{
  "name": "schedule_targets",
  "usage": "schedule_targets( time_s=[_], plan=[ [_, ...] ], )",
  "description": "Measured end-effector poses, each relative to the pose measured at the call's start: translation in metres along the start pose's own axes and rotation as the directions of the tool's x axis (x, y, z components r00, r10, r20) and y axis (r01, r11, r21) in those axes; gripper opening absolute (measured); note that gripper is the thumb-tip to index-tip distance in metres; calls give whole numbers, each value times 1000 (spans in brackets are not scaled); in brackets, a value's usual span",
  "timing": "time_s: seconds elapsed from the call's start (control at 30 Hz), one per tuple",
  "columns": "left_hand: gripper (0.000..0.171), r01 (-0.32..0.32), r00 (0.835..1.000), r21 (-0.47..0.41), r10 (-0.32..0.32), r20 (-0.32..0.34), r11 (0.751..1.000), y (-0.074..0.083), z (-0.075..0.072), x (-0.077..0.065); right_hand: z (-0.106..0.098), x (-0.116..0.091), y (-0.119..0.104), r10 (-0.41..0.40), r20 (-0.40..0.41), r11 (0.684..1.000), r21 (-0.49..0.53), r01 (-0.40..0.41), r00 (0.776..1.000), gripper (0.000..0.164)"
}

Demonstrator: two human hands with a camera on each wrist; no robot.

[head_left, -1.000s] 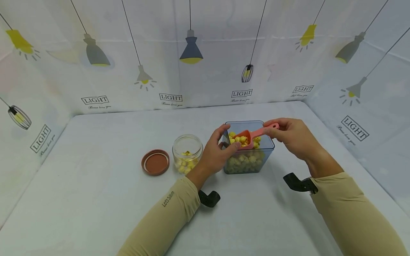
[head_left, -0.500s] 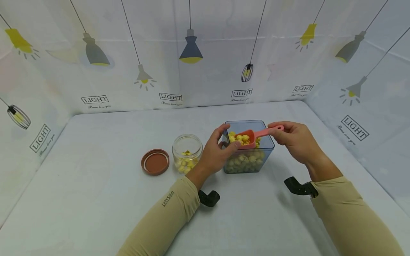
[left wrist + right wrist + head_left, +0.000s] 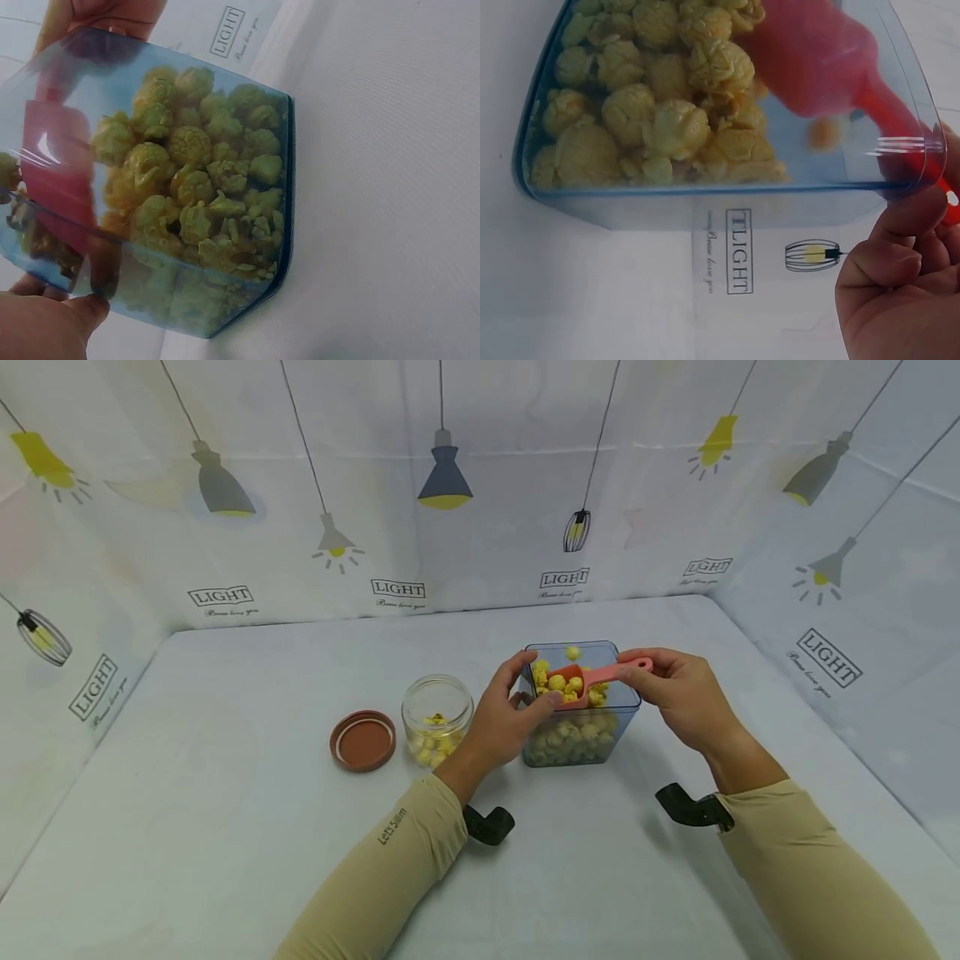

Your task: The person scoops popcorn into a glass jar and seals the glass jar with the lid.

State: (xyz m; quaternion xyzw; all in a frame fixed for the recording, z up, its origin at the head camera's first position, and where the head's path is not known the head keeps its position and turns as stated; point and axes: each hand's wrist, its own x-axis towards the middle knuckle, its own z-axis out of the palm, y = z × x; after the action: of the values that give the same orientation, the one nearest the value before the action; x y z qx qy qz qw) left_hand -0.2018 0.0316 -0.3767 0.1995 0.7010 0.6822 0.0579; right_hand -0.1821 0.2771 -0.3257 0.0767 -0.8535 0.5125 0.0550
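Observation:
A translucent blue container (image 3: 621, 717) stands right of centre, partly filled with yellow popcorn (image 3: 566, 739). My left hand (image 3: 501, 717) grips its left side, with the thumb (image 3: 49, 322) at the near rim. Between the thumb and fingers of my right hand (image 3: 686, 697) the handle of a pink scoop (image 3: 600, 675) is pinched. The scoop's bowl lies inside the container, with popcorn in it. Through the clear wall in the right wrist view, the red-pink scoop (image 3: 817, 64) shows above the heaped popcorn. A single piece of popcorn (image 3: 573, 653) is by the container's back wall.
Left of the container is an uncapped glass jar (image 3: 437, 714) with some popcorn in the bottom. Its neighbour is a reddish-brown round lid (image 3: 363, 741). A white cloth covers the table (image 3: 225, 793), and a lamp-printed curtain (image 3: 510, 485) rises behind.
My right hand and the scoop shifted slightly right, then back left. A popcorn piece now shows near the container's back wall. My left hand keeps its place.

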Motion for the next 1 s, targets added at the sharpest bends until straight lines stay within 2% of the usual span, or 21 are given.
schedule_targets(
  time_s=[0.3, 0.57, 0.73, 1.0],
  plan=[
    [65, -12, 1000, 2, 12, 8, 1000, -2, 0, 1, 0, 0, -1, -12, 7, 1000, -16, 12, 1000, 40],
    [65, -11, 1000, 7, 11, 9, 1000, -1, 0, 0, 1, 2, 3, -64, 28, 998, -1, 64, 998, 35],
    [65, -10, 1000, 2, 10, 14, 1000, -3, 0, 1, -2, 3, 7, -52, 7, 999, -11, 52, 999, 38],
    [65, -32, 999, -19, 32, 22, 999, -4, 0, 2, -1, 6, 12, -29, -45, 994, 103, 33, 999, 39]
  ],
)
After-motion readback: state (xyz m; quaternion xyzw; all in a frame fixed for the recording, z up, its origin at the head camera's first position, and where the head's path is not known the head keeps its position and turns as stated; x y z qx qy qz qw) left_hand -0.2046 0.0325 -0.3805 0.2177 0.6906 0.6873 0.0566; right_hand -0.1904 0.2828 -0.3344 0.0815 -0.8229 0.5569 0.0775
